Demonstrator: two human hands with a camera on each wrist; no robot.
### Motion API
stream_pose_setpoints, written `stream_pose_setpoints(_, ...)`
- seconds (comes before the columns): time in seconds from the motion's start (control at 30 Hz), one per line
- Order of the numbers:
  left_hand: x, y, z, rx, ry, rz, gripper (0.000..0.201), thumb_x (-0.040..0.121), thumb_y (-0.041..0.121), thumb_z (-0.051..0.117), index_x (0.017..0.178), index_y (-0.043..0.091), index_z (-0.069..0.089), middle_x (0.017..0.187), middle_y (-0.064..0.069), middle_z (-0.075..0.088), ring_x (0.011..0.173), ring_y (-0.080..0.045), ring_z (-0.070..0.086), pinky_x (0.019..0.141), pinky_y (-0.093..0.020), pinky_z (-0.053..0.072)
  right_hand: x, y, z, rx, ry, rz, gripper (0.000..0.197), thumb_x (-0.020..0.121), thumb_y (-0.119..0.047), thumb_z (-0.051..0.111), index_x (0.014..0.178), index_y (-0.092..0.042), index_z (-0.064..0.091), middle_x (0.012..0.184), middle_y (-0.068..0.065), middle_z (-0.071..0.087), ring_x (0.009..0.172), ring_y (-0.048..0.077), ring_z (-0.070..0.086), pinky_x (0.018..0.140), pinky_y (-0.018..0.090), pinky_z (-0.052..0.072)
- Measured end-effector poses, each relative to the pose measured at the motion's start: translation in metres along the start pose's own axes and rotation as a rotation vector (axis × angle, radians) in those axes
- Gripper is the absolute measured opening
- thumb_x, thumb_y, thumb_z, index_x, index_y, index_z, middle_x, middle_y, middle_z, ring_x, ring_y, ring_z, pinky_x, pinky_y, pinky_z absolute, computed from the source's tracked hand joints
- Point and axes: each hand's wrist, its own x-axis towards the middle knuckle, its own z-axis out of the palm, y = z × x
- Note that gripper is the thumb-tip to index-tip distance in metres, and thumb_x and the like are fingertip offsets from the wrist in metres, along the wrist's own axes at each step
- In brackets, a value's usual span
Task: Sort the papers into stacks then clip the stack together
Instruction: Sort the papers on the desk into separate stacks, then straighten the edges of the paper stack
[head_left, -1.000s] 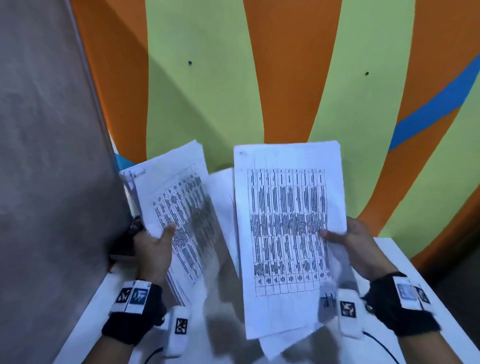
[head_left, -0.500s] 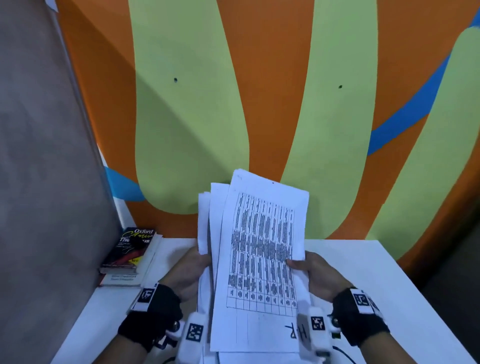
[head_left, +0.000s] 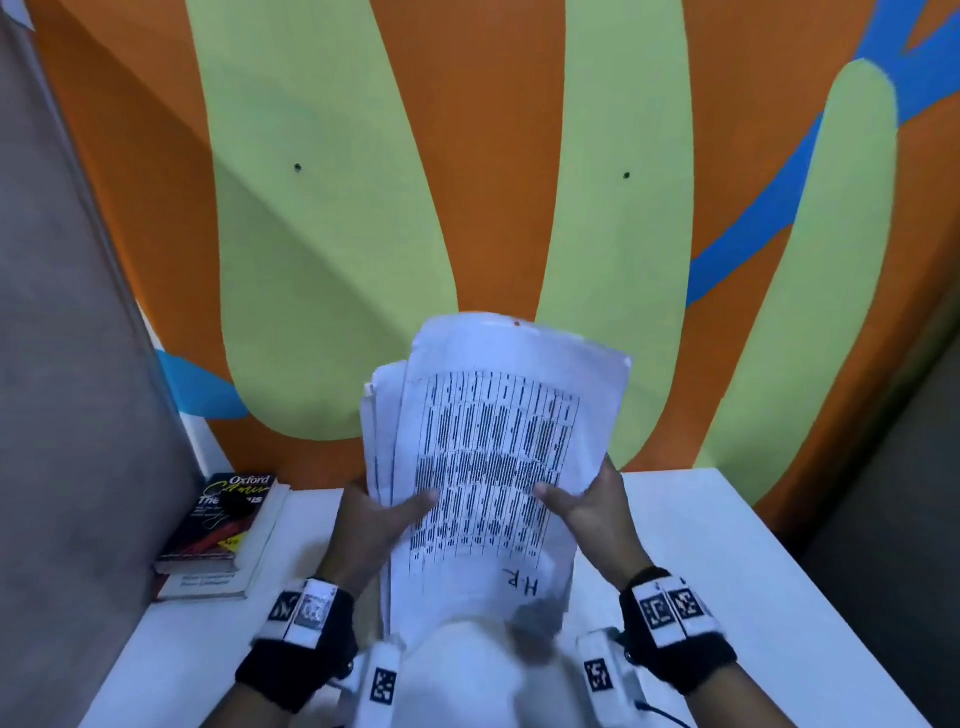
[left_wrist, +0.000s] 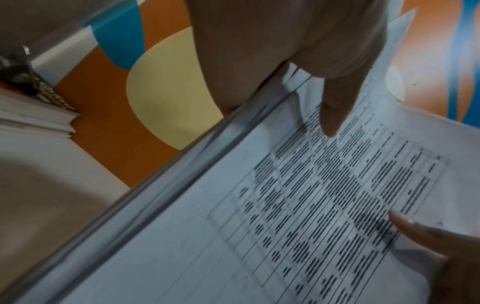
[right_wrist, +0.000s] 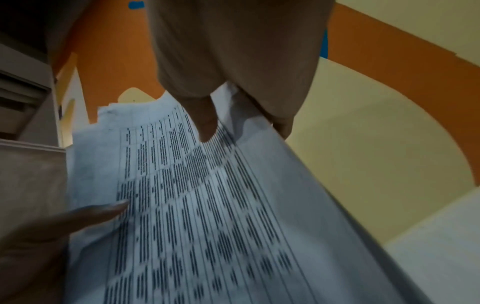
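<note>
From the head view, both hands hold one stack of papers (head_left: 488, 467) upright above the white tabletop (head_left: 727, 545), at the middle of the picture. The left hand (head_left: 371, 525) grips the stack's edge at nine o'clock, thumb laid across the printed table on the front sheet, the other fingers hidden behind. The right hand (head_left: 597, 512) grips the edge at three o'clock the same way, thumb on the front. Sheet edges at the left side are fanned and uneven. "H.R" is handwritten near the bottom of the front sheet. Two books (head_left: 223, 530) lie stacked on the tabletop at nine o'clock, against a grey panel.

In the left wrist view, the left hand (left_wrist: 285, 51) clamps the stack (left_wrist: 285, 216), its thumb pressed on the print; the other thumb enters at four o'clock.

In the right wrist view, the right hand (right_wrist: 233, 61) pinches the stack (right_wrist: 207, 216), thumb on top, fingers curled underneath; the left thumb lies at eight o'clock.
</note>
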Motion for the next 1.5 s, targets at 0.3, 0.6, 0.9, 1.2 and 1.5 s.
stream_pose_setpoints(0.3,-0.014,0.002,0.013,-0.021,-0.001,0.073,0.042,0.063,0.005,0.084,0.101,0.004,0.066,0.079,0.021,0.074,0.075,0.002,0.070,0.062,-0.009,0.049,0.019,-0.021,-0.012,-0.246,0.088,-0.392,0.106,0.073,0.012,0.065,0.151,-0.017,0.000,0.126,-0.005,0.044,0.121,-0.001,0.041,0.089,0.002,0.034)
stream_pose_setpoints(0.6,-0.011,-0.006,0.008,0.011,0.067,0.082,0.031,0.062,0.033,0.086,0.085,0.017,0.072,0.078,0.013,0.076,0.079,-0.014,0.073,0.067,-0.022,0.057,0.034,-0.038,-0.001,-0.259,0.030,-0.366,0.042,0.083,-0.013,0.071,0.112,-0.025,0.043,0.107,-0.005,0.054,0.097,0.003,0.049,0.079,-0.001,0.036)
stream_pose_setpoints(0.9,-0.010,0.009,0.016,-0.012,0.103,0.140,0.020,0.072,0.012,0.078,0.089,0.007,0.069,0.065,0.028,0.069,0.067,0.009,0.065,0.065,-0.015,0.047,0.019,-0.012,0.010,-0.175,-0.043,-0.064,0.024,0.095,-0.008,0.050,0.117,-0.006,0.039,0.079,0.001,0.049,0.073,-0.003,0.053,0.071,0.033,0.041)
stream_pose_setpoints(1.2,-0.010,-0.007,0.014,-0.018,0.060,0.038,0.052,0.048,0.052,0.088,0.083,0.019,0.071,0.076,0.014,0.075,0.076,-0.004,0.071,0.075,-0.032,0.055,0.006,0.020,0.005,-0.266,-0.104,0.053,0.042,0.093,-0.008,0.052,0.130,-0.014,0.033,0.113,0.014,0.057,0.108,0.026,0.056,0.099,0.044,0.045)
stream_pose_setpoints(1.5,-0.008,-0.012,0.016,-0.023,0.047,-0.003,0.063,0.052,0.053,0.084,0.081,0.000,0.067,0.076,-0.001,0.069,0.068,-0.018,0.063,0.063,-0.026,0.048,-0.002,0.027,0.004,-0.237,-0.148,0.079,0.045,0.096,-0.016,0.047,0.136,-0.024,0.027,0.105,0.021,0.058,0.097,0.032,0.057,0.092,0.044,0.046)
